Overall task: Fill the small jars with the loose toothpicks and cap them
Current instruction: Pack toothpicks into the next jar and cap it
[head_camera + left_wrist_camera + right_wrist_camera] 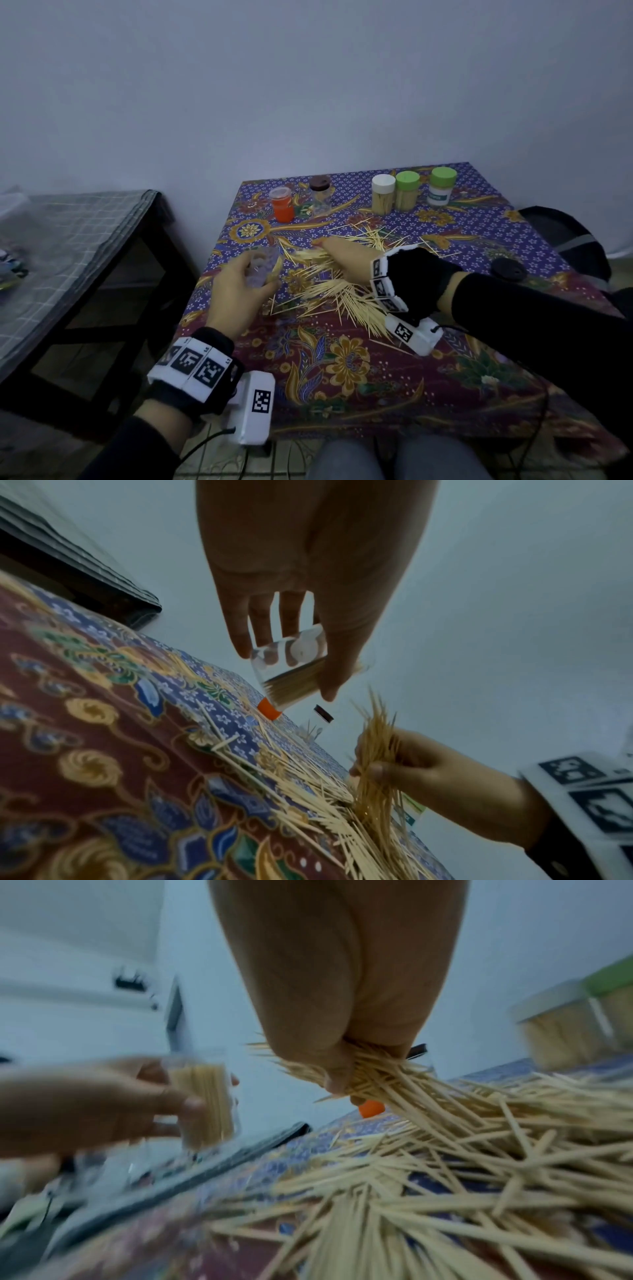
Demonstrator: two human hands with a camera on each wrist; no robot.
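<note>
My left hand (236, 291) grips a small clear jar (262, 270), tilted and lifted above the table's left side. In the left wrist view the jar (291, 666) holds a layer of toothpicks, and it has no cap on. My right hand (346, 263) pinches a bundle of toothpicks (311, 255) just right of the jar's mouth; the bundle (369, 1074) fans out past the fingers. The loose toothpick pile (342, 294) is spread over the patterned tablecloth (342, 377) beneath and behind my right hand.
At the back stand an orange jar (282, 204), a brown-lidded clear jar (321, 195), a white-capped jar (383, 195) and two green-capped jars (407, 190). A dark lid (508, 270) lies at the right. A side table with a grey checked cloth (68, 240) stands at the left.
</note>
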